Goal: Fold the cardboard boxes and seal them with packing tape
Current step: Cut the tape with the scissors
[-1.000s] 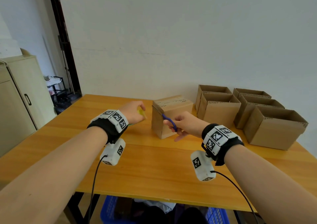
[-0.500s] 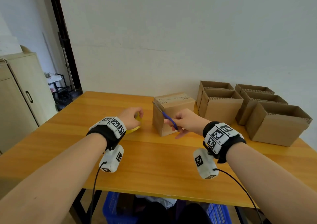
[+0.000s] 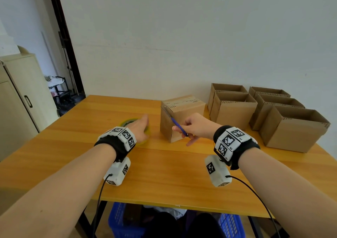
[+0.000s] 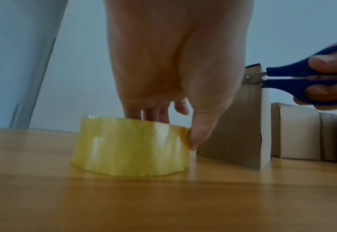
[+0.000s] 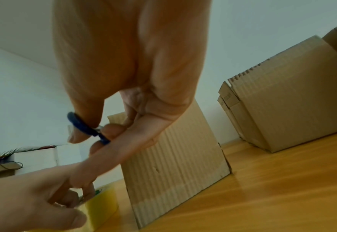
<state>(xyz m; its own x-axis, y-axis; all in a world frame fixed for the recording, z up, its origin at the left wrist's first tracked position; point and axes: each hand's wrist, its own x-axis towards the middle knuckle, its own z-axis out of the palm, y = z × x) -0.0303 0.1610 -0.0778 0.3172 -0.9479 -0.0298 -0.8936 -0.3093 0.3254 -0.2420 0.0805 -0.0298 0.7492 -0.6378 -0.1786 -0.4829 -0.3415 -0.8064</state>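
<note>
Both forearms are bare, with no sleeves. Each wrist wears a black fabric band (image 3: 116, 147) carrying a white faceted block (image 3: 121, 134) printed with square black-and-white coded markers; the right block (image 3: 232, 140) also bears small labels, seemingly "R2" and "R3", though they are too small to read surely. Under each wrist hangs a white rounded camera housing (image 3: 118, 172), the right one (image 3: 217, 172) likewise, each with more coded markers on its sides. A thin black cable (image 3: 99, 197) leaves the bottom of the left housing, and another cable (image 3: 255, 194) leaves the right. The hands are bare, the left hand (image 3: 139, 128) and right hand (image 3: 196, 126) without gloves or rings.
</note>
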